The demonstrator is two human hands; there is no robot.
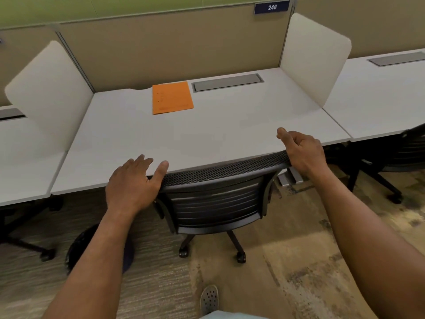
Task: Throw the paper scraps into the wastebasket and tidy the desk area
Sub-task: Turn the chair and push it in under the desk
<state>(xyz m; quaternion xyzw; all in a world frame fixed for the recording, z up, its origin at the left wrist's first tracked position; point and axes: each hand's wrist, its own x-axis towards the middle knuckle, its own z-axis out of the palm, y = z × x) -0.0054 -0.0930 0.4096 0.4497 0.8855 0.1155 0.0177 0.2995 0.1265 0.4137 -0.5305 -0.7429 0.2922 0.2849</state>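
Head view of the workstation. The chair (216,199) was shown pushed in against the front edge of the counter (128,139), with both hands at its mesh top rail. The left hand (133,180) was laid flat near the rail's left end, its fingers (143,161) spread wide and resting on the counter edge, nothing held. The right hand (301,150) was placed over the rail's right end, its fingers (284,133) loosely curled and empty; whether the rail itself was gripped could not be told.

Risks, as judged from this arrangement: the chair stood on castors, so an uneven push could have swung it sideways or knocked the rail against the counter edge. The wastebasket (80,247), a dark round form on the floor just beside the chair's left and partly hidden by the left forearm, could have been struck and tipped by a castor or a foot, and its contents spilled.

No loose paper scraps were seen on the counter, which suggested that step was complete, though the basket's inside could not be checked. The only item left was an orange folder (172,97), flat, rectangular and uncreased, lying near the back of the counter just beside the grey cable tray (227,82), slightly askew to the edge.
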